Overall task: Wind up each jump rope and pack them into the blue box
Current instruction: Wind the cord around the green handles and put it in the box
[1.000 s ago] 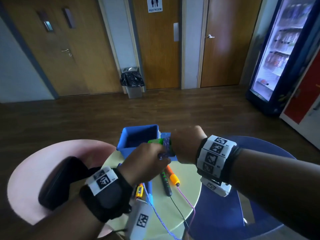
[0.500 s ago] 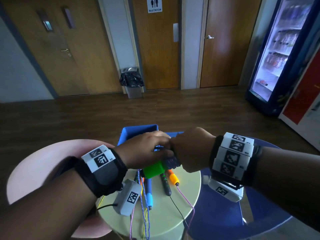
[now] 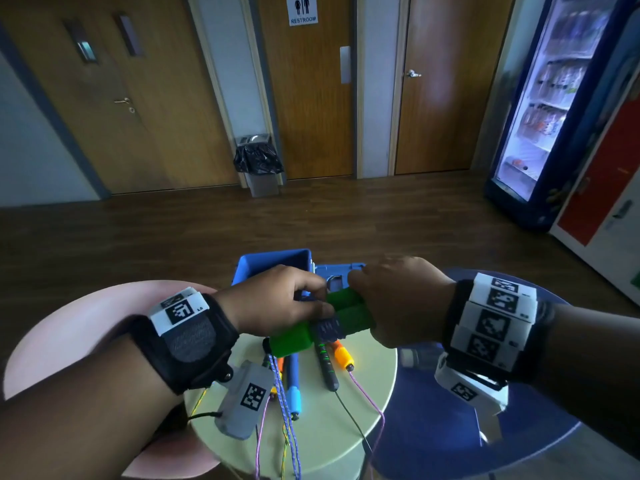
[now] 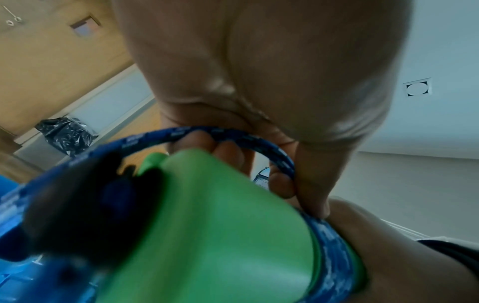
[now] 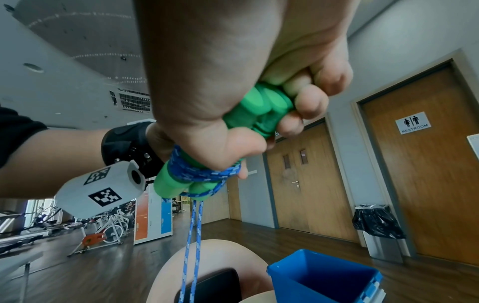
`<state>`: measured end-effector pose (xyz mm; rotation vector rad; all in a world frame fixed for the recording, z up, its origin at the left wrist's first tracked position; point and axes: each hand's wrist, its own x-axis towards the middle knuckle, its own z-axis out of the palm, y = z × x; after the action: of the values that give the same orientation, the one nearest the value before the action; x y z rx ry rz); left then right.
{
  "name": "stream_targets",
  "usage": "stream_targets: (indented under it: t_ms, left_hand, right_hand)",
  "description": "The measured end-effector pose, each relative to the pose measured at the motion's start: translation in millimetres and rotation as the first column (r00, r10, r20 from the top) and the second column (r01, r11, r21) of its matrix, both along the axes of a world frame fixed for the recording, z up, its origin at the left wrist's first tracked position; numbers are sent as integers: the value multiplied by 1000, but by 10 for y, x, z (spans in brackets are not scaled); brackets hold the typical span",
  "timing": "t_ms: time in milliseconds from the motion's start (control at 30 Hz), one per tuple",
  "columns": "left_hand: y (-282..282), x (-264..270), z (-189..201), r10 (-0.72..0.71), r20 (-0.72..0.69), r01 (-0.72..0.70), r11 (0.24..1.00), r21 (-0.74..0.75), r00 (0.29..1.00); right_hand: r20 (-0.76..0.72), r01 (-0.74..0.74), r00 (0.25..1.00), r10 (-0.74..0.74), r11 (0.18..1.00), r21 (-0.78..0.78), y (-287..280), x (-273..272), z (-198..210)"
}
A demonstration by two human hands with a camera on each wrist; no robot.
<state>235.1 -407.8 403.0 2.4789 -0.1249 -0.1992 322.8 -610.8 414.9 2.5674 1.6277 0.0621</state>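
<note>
Black wrist straps (image 3: 194, 344), white coded tag bands (image 3: 491, 317), grey wrist cameras (image 3: 242, 400).

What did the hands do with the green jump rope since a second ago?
The left hand carried the blue cord round the green handles, adding a wrap. The right hand kept gripping the handles. The blue box and the other ropes stayed put.
</note>
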Motion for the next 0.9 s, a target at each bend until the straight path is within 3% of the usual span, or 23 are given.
stream_targets:
  t_ms: [233,467,700,900]
  left_hand:
    - [-3,-64,126,-45,-31,44,998,-37,998]
    - [82,-108,189,-113,-174,104,993,-65,978]
    - [76,-115,161,-98,-103,100,995,11,990]
    - [48,-95,130,-59,28,61,997,-56,998]
  right_hand:
    - [21,-12,1000,13,999,-32,-19,-34,110]
    - [38,29,999,-25,996,-89,29,-51,129]
    - [54,-59,997,63,995,-81,23,-179,109]
    - [95,-149,984,153,988,-45,-47,-148,197]
